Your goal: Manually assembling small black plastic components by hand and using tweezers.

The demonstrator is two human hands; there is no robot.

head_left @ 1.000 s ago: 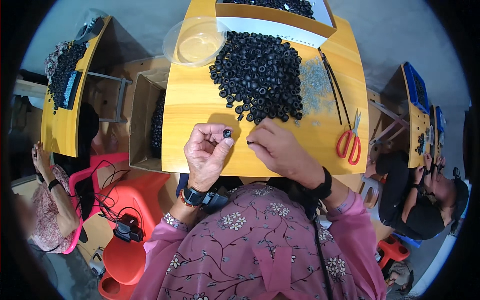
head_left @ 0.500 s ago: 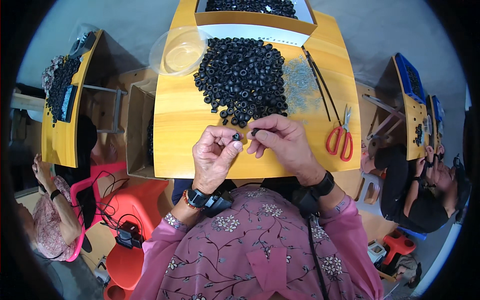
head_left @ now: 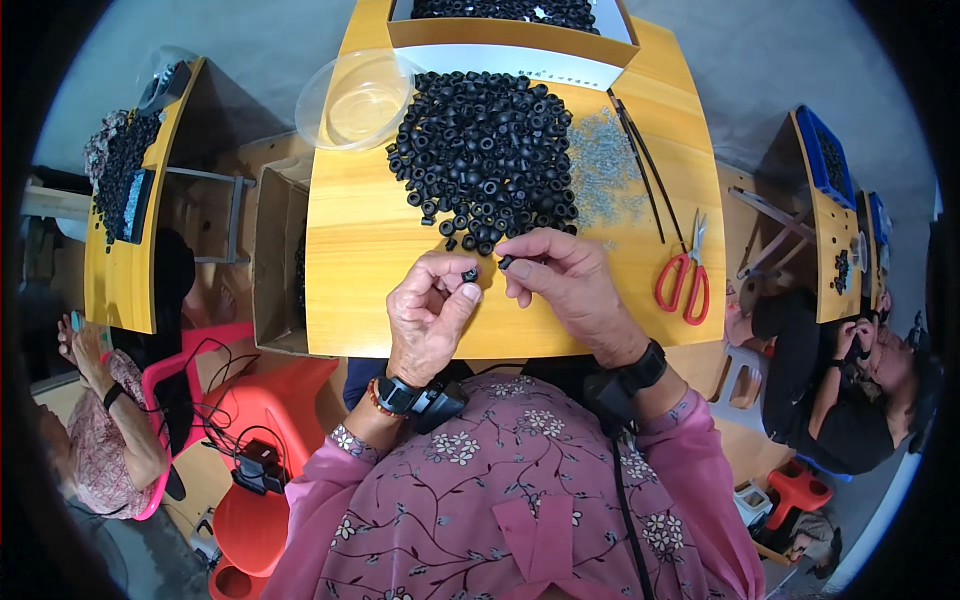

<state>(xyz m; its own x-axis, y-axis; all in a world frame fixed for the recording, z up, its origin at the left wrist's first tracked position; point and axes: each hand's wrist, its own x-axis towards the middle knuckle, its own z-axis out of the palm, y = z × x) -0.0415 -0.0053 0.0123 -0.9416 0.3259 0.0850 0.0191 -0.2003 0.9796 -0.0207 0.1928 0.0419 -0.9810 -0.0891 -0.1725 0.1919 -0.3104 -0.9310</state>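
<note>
Between the thumb and fingers of my left hand (head_left: 428,298) is a small black ring-shaped part (head_left: 470,274). My right hand (head_left: 568,288) pinches a second small black part (head_left: 507,262) close beside it; the two pieces are apart. Both hands hover over the near edge of the yellow wooden table (head_left: 350,270). Just beyond my fingertips lies a heap of small black ring-shaped parts (head_left: 485,150). To its right is a spread of tiny clear or silvery pieces (head_left: 605,165), too small to tell their kind.
Red-handled scissors (head_left: 684,280) and two thin black rods (head_left: 645,165) lie at the right. A clear round plastic tub (head_left: 355,105) stands far left; an open box (head_left: 510,45) of black parts is at the back. A cardboard carton (head_left: 280,260) stands left. Other people sit at side tables.
My hands stay nearly in place, each keeping its black part; the right one shifts slightly left and up. The person at the right has raised their hands.
</note>
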